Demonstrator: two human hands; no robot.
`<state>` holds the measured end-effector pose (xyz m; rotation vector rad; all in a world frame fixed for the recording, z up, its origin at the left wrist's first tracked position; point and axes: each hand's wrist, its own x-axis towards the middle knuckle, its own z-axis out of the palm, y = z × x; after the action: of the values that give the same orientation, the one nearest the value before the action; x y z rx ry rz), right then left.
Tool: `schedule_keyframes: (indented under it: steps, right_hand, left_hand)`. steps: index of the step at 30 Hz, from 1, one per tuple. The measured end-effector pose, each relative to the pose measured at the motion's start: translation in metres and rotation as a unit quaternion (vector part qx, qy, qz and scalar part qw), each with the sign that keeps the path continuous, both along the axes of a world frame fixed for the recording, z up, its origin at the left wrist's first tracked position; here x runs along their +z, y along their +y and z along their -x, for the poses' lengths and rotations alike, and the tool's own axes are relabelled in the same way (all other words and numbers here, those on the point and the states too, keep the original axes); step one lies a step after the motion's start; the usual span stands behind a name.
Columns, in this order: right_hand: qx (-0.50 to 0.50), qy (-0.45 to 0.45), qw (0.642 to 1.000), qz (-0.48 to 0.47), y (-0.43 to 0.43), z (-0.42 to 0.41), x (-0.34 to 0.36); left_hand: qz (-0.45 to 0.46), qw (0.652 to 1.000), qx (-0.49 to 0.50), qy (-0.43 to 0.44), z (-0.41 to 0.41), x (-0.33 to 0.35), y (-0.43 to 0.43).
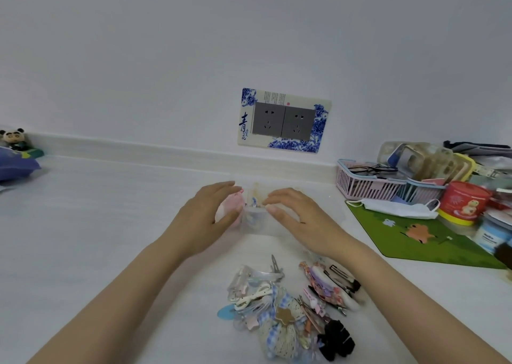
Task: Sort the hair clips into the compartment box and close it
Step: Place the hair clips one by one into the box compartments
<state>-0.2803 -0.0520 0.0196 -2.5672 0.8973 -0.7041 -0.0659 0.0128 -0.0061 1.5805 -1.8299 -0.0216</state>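
Between the hands at the far middle of the white desk point(110, 225) sits the clear compartment box point(256, 219), left hand point(205, 219) and right hand point(293, 216) cupped on its two ends, fingers loosely spread. Nearer, just behind both wrists, the pile of hair clips point(293, 308) lies untouched, slightly closer to the right hand

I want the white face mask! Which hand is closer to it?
Right. The right hand sits just left of the face mask; the left hand is farther left, across the clear box.
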Motion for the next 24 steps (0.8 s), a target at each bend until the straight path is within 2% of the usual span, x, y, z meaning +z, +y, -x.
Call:
schedule_keyframes:
  steps: [3,6,11,19,22,24]
  right_hand:
    - [0.005,-0.033,0.996,-0.082,0.02,0.032,0.003]
    - [-0.005,-0.004,0.993,-0.121,0.027,0.061,-0.001]
    - [0.016,0.027,0.983,-0.18,0.039,0.076,-0.003]
    - [0.049,0.052,0.978,-0.196,0.046,0.062,-0.015]
    - [0.046,0.053,0.977,-0.2,0.045,0.062,-0.019]
    - [0.033,0.037,0.978,-0.204,0.045,0.061,-0.021]
  left_hand:
    - [-0.012,0.998,-0.052,0.037,0.022,0.015,0.018]
    - [-0.104,0.987,-0.121,0.029,0.048,0.019,0.03]
    - [-0.241,0.956,-0.164,-0.019,0.058,0.02,0.038]
    - [-0.263,0.95,-0.163,-0.042,0.058,0.009,0.038]
    - [-0.261,0.95,-0.173,-0.011,0.059,0.007,0.037]
    - [-0.242,0.952,-0.182,0.043,0.059,0.009,0.036]
